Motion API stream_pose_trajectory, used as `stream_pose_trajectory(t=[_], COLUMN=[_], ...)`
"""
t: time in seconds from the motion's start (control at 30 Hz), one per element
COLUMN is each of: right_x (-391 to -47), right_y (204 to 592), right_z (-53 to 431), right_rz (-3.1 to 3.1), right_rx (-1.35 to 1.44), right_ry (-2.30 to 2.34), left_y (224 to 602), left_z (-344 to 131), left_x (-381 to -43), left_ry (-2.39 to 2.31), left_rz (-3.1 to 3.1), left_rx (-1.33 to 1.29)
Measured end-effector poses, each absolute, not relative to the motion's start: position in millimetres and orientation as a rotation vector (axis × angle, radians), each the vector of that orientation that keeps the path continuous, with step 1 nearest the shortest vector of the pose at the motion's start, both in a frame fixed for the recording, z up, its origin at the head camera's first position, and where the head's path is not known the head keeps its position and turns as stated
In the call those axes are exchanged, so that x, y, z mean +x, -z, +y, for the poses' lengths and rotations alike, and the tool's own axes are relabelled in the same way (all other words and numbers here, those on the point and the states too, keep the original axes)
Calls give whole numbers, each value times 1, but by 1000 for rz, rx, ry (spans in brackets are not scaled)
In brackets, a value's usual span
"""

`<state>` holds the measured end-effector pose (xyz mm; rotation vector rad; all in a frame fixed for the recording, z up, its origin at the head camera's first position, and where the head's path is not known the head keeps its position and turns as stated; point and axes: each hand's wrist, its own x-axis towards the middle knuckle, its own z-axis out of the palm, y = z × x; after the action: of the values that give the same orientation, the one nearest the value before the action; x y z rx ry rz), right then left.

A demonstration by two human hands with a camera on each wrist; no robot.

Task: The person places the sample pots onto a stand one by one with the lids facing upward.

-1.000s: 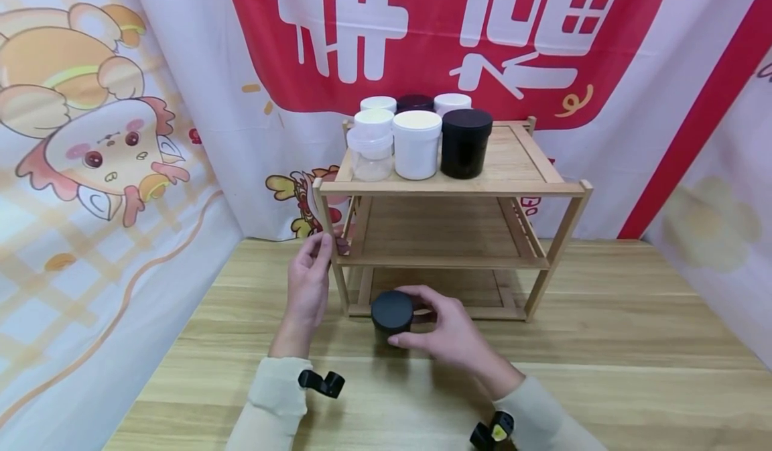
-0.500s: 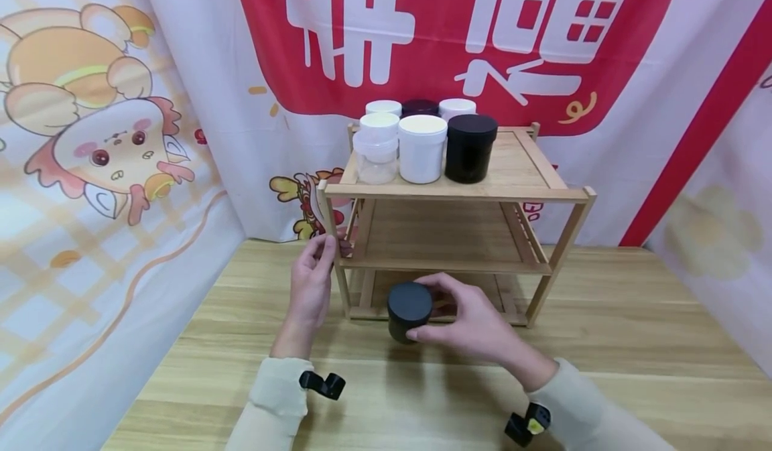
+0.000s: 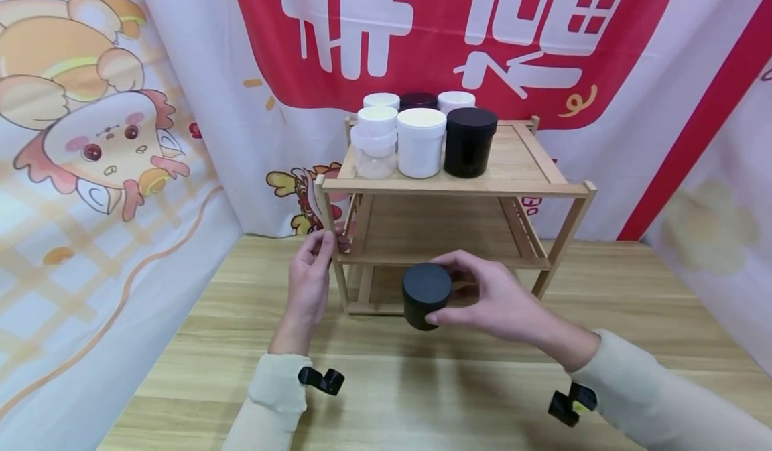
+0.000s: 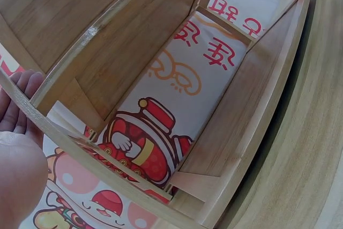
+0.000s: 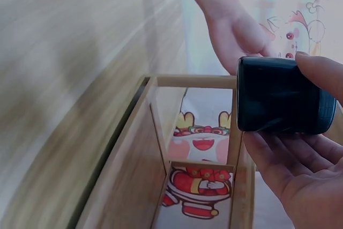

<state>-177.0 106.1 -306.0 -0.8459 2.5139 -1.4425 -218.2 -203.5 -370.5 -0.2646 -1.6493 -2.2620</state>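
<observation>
In the head view my right hand (image 3: 491, 297) grips a black lidded jar (image 3: 425, 297), thumb at the near side and fingers round the back. The jar is upright, raised over the table in front of the shelf's lower tiers. The right wrist view shows the same jar (image 5: 286, 96) between thumb and fingers. My left hand (image 3: 309, 280) holds the left front post of a three-tier wooden shelf (image 3: 452, 186), its fingertips reaching behind the post. In the left wrist view part of the left hand (image 4: 21, 148) shows at that post.
On the top tier stand two rows of jars: a clear jar (image 3: 374, 159), a white jar (image 3: 420, 144) and a black jar (image 3: 469, 144) in front, with white and dark lids behind. The wooden table (image 3: 386, 397) extends to a printed cloth backdrop (image 3: 289, 136).
My right hand has lifted the black jar off the table and moved it right and upward in the head view. My left hand has stayed at the shelf post.
</observation>
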Motion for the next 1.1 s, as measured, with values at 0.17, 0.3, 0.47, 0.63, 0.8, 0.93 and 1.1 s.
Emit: stream_pose_trajectory(t=[0.17, 0.3, 0.47, 0.63, 0.8, 0.93, 1.1], right_x=[-175, -176, -176, -173, -170, -168, -168], right_y=[299, 296, 288, 277, 264, 254, 243], right_z=[112, 116, 122, 130, 141, 148, 156], right_rz=[2513, 2526, 2512, 2532, 2565, 2605, 2685], right_rx=[-842, -844, -857, -855, -819, -784, -768], right_ry=[1439, 1418, 1427, 1434, 1438, 1426, 1387], left_y=[369, 370, 372, 373, 372, 373, 373], left_z=[-204, -205, -205, -204, -203, -202, -200], left_x=[-218, -218, -218, -219, -220, -221, -221], left_ry=[2258, 2260, 2265, 2262, 2272, 2275, 2277], left_rz=[-1640, -1637, -1618, -1598, -1582, -1567, -1571], left_rx=[-255, -258, -250, -272, -283, -285, -276])
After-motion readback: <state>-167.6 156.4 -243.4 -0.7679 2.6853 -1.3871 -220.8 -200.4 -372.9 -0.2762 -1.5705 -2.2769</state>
